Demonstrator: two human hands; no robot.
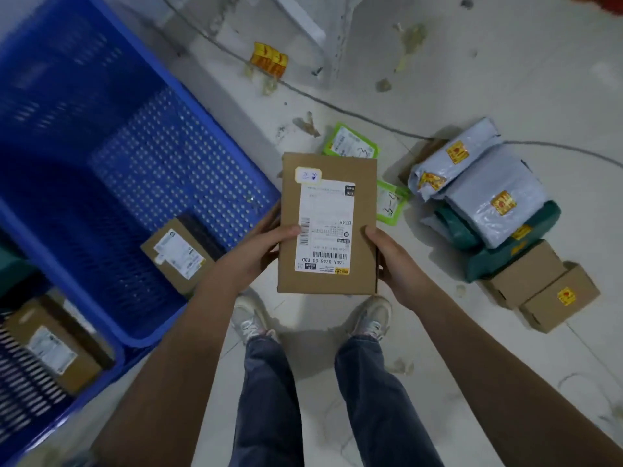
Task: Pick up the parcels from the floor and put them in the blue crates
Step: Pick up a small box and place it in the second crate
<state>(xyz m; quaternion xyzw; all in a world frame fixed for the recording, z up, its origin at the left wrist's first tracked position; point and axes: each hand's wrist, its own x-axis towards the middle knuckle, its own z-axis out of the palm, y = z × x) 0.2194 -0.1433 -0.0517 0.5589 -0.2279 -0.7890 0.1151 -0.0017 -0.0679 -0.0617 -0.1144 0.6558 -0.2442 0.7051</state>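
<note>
I hold the cardboard box [328, 224] flat and label-up between both hands, above the floor [472, 79] in front of my shoes, its long axis pointing away from me. My left hand [256, 244] grips the left long edge with the thumb curled over the label, and my right hand [392, 261] grips the right long edge the same way, the other fingers hidden underneath. The blue crate [188, 92] lies just to my left with another box already in it, nearer my left hand, so I judge the box must swing leftward over its rim.
</note>
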